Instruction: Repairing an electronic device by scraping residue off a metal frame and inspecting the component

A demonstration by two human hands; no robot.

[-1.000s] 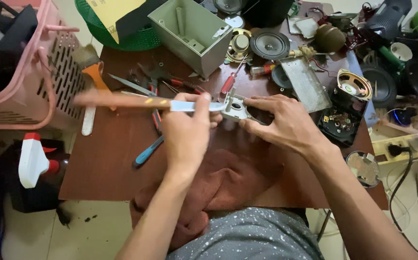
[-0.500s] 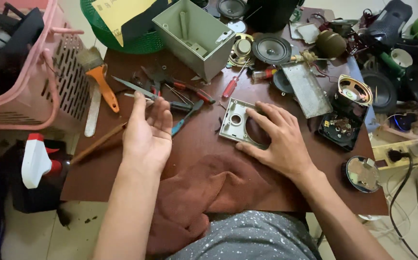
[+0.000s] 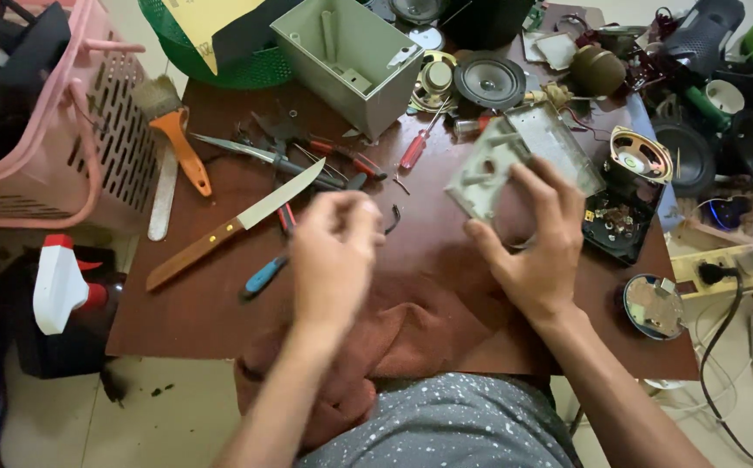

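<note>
The right hand [image 3: 539, 251] pinched a thin grey plastic plate [image 3: 491, 176] by its near edge, lifted above the bench [image 3: 211, 312], right of the knife [image 3: 229, 227]. It looked light, stiff, brittle. The left hand [image 3: 335, 251] hovered loosely curled, blurred, seemingly empty.

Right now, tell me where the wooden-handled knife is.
In the head view, the wooden-handled knife lies on the brown table, left of the left hand, below the orange-handled paintbrush.
</note>
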